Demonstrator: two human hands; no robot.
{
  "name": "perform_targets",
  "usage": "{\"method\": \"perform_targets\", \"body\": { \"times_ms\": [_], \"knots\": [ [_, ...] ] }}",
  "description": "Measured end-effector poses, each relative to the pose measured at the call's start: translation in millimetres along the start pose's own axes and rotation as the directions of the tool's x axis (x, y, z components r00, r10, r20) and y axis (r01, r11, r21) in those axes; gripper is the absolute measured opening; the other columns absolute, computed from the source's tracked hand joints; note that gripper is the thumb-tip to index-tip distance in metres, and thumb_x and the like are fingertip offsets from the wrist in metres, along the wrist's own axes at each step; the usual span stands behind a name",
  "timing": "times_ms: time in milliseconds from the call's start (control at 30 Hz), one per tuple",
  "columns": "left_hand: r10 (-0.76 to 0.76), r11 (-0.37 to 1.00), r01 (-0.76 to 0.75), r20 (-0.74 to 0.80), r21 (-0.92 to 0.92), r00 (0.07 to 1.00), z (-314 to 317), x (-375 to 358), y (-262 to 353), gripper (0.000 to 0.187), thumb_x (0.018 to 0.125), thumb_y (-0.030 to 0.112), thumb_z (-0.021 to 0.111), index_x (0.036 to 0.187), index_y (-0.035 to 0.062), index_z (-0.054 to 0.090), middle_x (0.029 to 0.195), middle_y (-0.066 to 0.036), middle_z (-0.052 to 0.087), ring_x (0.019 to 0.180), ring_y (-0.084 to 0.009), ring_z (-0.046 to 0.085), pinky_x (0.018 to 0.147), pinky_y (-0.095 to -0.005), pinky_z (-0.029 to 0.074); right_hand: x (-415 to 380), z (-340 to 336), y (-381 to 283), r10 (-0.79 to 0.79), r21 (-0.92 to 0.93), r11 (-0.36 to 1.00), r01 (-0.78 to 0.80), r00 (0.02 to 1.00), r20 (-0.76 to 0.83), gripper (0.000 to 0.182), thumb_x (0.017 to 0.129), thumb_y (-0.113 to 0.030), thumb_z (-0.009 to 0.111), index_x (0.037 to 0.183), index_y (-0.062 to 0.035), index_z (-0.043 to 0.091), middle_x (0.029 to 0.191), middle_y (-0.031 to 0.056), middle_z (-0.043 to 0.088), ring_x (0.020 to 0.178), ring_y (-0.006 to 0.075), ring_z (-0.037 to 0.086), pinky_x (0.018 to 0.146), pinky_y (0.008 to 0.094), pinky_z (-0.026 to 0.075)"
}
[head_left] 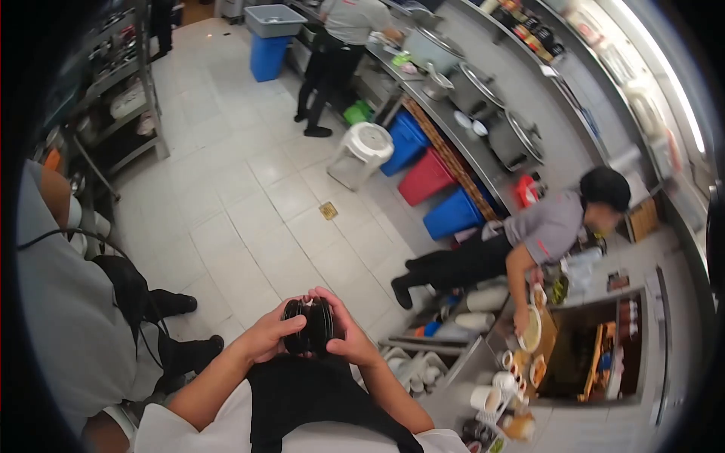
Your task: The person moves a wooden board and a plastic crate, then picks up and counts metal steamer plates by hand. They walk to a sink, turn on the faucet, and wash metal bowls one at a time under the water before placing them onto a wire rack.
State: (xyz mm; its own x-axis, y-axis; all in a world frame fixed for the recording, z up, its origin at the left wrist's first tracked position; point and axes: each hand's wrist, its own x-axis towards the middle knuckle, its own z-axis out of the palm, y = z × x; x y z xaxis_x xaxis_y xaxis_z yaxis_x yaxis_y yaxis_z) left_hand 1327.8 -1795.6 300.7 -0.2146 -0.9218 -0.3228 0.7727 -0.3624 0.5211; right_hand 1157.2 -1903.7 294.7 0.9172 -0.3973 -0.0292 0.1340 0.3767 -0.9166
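Observation:
In front of my black apron [317, 392], both hands hold a pair of shiny black round pieces, side by side, that look like stacked small bowls. My left hand [268, 332] is closed around the left black stack [294, 321], thumb across its front. Around the right black stack [320, 326], which shows thin pale rim lines, my right hand [351, 338] is closed with its fingers over the far side. A small pale patch shows between the two stacks. Their exact kind is hard to make out.
A person in grey [547, 226] leans over the counter at right, a hand by a round dish [531, 329]. Another person [347, 38] stands at the far counter. Someone at left [75, 302] is close beside me. A white stool [362, 147] and bins [427, 175] line the counter.

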Motion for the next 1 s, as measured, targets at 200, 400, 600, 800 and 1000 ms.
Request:
{"method": "perform_targets", "body": {
  "times_ms": [200,400,600,800,1000],
  "knots": [
    [0.078,0.992,-0.045,-0.298,0.116,0.951,-42.5,65.0,17.0,0.076,0.081,0.037,0.069,0.138,0.0096,0.026,0.124,-0.010,0.044,0.109,-0.0232,0.052,0.080,-0.0419,0.052,94.5,-44.6,-10.9,0.204,-0.518,0.852,-0.080,0.961,0.187,0.106,0.067,-0.024,0.080,0.147,-0.0112,0.012,0.148,0.0139,0.018,0.135,0.0296,0.026,0.104,0.0418,0.035],
    [0.179,0.984,-0.178,-0.200,0.027,0.963,-20.8,139.7,102.6,0.070,0.082,0.033,0.067,0.137,0.0091,0.030,0.126,-0.016,0.045,0.112,-0.0324,0.054,0.086,-0.0481,0.051,174.4,-146.3,-61.2,0.101,-0.050,0.995,-0.090,0.947,0.304,0.105,0.064,-0.021,0.081,0.147,-0.0143,0.017,0.145,0.0133,0.025,0.133,0.0263,0.030,0.105,0.0379,0.034],
    [0.242,0.966,-0.165,-0.476,0.200,0.845,-2.1,172.0,154.5,0.080,0.082,0.035,0.065,0.144,0.0131,0.019,0.133,-0.013,0.041,0.112,-0.0287,0.053,0.083,-0.0506,0.050,250.7,-163.3,-86.8,0.212,-0.214,0.970,-0.118,0.842,0.497,0.116,0.062,-0.022,0.085,0.148,-0.0116,0.008,0.147,0.0135,0.022,0.132,0.0298,0.032,0.105,0.0424,0.033],
    [0.426,0.893,-0.447,-0.412,0.050,0.806,-63.6,180.5,186.6,0.076,0.083,0.045,0.065,0.139,0.0136,0.026,0.116,-0.010,0.049,0.098,-0.0186,0.056,0.069,-0.0346,0.054,359.5,-183.4,-57.0,0.252,-0.123,0.966,-0.227,0.728,0.637,0.114,0.062,-0.018,0.085,0.147,-0.0133,0.010,0.142,0.0138,0.028,0.133,0.0305,0.030,0.101,0.0440,0.039],
    [0.414,0.897,-0.436,-0.468,0.067,0.781,-128.1,210.4,251.5,0.080,0.083,0.045,0.065,0.142,0.0155,0.021,0.124,-0.009,0.046,0.103,-0.0190,0.057,0.076,-0.0386,0.054,441.1,-152.6,-71.6,0.446,-0.434,0.874,-0.221,0.719,0.533,0.112,0.060,-0.018,0.087,0.146,-0.0111,0.015,0.143,0.0128,0.030,0.134,0.0265,0.030,0.102,0.0424,0.038]
  ]
}}
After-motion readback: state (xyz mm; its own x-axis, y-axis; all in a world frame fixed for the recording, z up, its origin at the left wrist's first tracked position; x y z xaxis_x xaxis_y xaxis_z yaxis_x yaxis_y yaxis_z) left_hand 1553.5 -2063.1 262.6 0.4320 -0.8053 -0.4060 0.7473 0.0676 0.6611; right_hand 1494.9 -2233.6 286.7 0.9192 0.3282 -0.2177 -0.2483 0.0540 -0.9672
